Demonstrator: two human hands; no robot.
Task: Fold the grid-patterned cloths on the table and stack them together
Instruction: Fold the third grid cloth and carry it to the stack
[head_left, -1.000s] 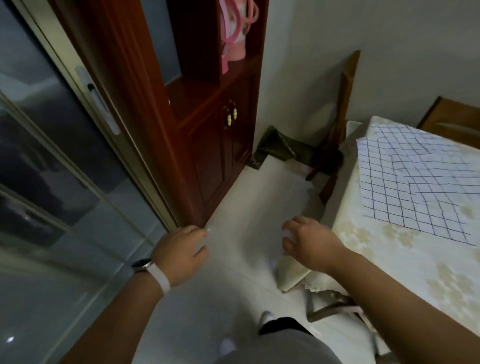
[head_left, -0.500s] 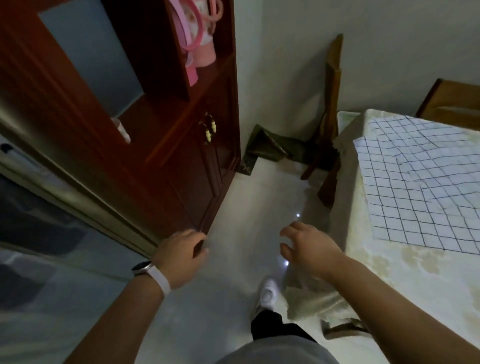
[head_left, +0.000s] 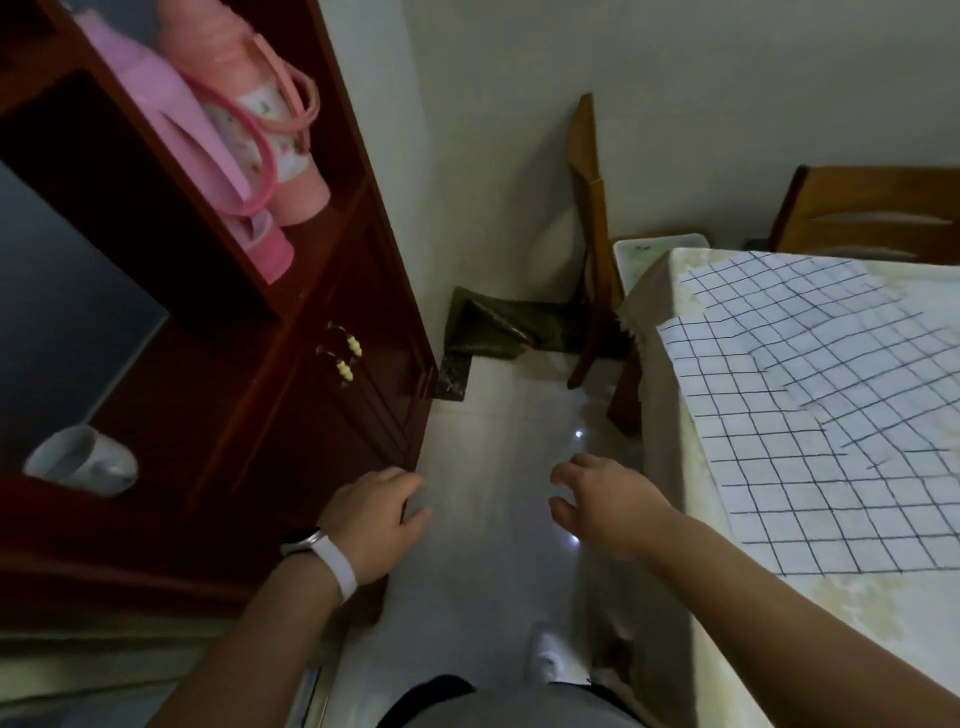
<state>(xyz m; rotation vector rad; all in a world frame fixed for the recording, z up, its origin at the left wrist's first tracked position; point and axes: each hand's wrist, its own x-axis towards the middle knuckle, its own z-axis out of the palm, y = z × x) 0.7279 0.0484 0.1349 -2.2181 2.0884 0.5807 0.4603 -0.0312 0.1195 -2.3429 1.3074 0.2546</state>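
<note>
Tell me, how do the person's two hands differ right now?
The left hand wears a white band on its wrist; the right hand has a bare wrist. The left hand is beside the dark wooden cabinet; the right hand is beside the edge of the table, not touching the grid-patterned cloth. Both are over the floor, fingers loosely curled, holding nothing.

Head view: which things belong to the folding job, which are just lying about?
Job: grid-patterned cloths, table, left hand, right hand (both empty).
Lying about: wooden cabinet, pink flasks, white cup, chair.
</note>
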